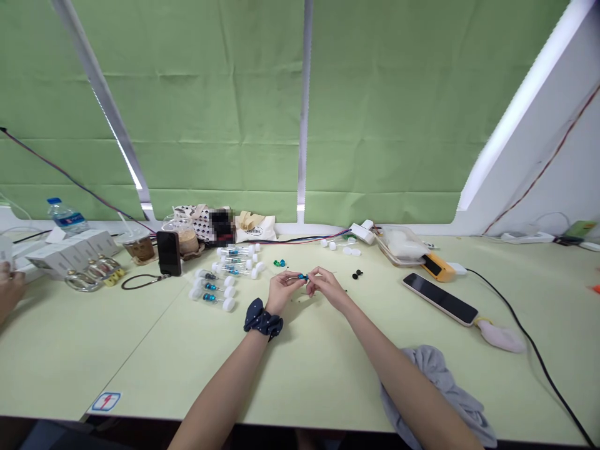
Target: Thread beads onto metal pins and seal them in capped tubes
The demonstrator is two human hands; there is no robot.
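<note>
Between my fingertips, over the middle of the pale table (300, 362), is a small blue piece (302, 277). My left hand (282, 291) pinches it from the left, with a dark dotted scrunchie on that wrist. From the right, the fingers of my right hand (324, 286) close on its other end. Small green and blue beads (279, 263) lie just beyond my left hand. Clear tubes with white caps and blue contents (216, 286) lie in a group to the left. Black round pieces (357, 274) sit right of my right hand.
At the right lie a phone (440, 299), a yellow device (437, 267), a black cable and a grey cloth (435, 387) beside my right forearm. Left are an upright phone (169, 253), drinks, white boxes (72, 253) and another person's hand (10, 290).
</note>
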